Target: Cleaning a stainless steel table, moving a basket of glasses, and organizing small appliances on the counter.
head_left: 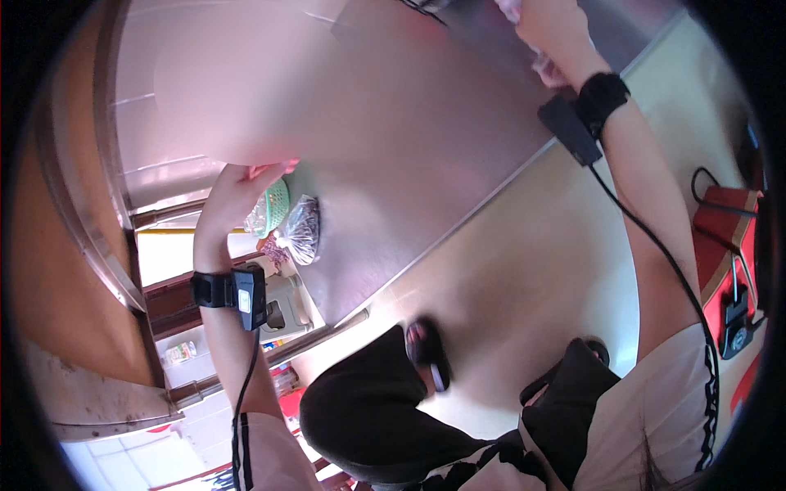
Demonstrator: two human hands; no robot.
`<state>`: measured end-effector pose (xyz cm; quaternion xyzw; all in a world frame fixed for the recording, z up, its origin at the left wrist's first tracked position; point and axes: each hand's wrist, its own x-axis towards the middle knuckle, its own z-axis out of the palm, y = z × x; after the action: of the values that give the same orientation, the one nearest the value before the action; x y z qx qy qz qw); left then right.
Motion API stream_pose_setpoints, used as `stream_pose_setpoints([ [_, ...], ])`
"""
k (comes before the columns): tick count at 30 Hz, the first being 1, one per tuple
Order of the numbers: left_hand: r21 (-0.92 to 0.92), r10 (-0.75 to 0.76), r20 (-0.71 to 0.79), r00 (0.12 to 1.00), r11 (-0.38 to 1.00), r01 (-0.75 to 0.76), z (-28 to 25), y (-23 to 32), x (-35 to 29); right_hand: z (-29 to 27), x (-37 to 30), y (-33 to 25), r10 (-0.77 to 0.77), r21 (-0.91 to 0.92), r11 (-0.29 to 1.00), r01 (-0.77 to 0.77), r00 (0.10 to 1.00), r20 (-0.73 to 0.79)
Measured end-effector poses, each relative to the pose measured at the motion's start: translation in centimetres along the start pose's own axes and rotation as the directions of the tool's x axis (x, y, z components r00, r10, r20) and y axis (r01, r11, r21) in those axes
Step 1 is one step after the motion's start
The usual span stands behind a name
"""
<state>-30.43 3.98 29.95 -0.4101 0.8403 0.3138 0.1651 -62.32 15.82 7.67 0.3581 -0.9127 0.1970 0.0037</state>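
My left hand (pixel 237 182) is at the table's left side, beside a pale green basket (pixel 279 201). Its fingers point right and look stretched out, though a pale blurred patch hides part of them; I see nothing held. Just below the basket lies a clear plastic bag (pixel 304 231) with dark contents, and a small reddish-purple bundle (pixel 275 253) is next to it. At the top right my right hand (pixel 557 31) is closed on a crumpled pinkish-white cloth (pixel 550 71) over the grey table (pixel 426 180). The frame's upper edge cuts off part of the cloth.
Dark cords (pixel 423 10) lie at the table's far edge. A red box (pixel 725 221) with black cables stands at the right. A beige plastic stool (pixel 286 307) is below the table's left corner. Wrist devices with cables (pixel 250 299) run along both arms. My feet are on the pale floor (pixel 491 286).
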Motion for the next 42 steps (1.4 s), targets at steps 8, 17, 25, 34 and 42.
stream_pose_setpoints([
  [8, -0.254, 0.332, -0.046, 0.942, 0.908, -0.333, 2.7, -4.8, 2.2, -0.5, -2.1, -2.0, -0.070, -0.161, 0.983, 0.092, 0.988, 0.138],
  [17, -0.274, 0.203, -0.162, 0.966, 0.931, -0.241, 0.9, -19.7, -1.5, 6.1, -9.8, -17.0, -0.460, 0.160, 0.886, 0.435, 0.869, 0.183],
  [25, -0.329, 0.201, -0.236, 0.951, 0.904, -0.273, -0.6, -22.4, -5.7, 12.4, -33.1, -35.3, -0.870, 0.574, 0.397, 0.716, 0.492, -0.012],
  [34, -0.282, 0.210, -0.257, 0.943, 0.918, -0.281, -1.2, -22.8, -9.5, 6.2, -18.3, -25.0, -0.566, 0.269, 0.817, 0.510, 0.798, 0.206],
  [42, -0.353, 0.230, -0.298, 0.927, 0.875, -0.331, -2.4, -23.2, -10.7, 5.1, -2.7, 0.8, -0.312, -0.431, 0.860, 0.273, 0.950, -0.021],
])
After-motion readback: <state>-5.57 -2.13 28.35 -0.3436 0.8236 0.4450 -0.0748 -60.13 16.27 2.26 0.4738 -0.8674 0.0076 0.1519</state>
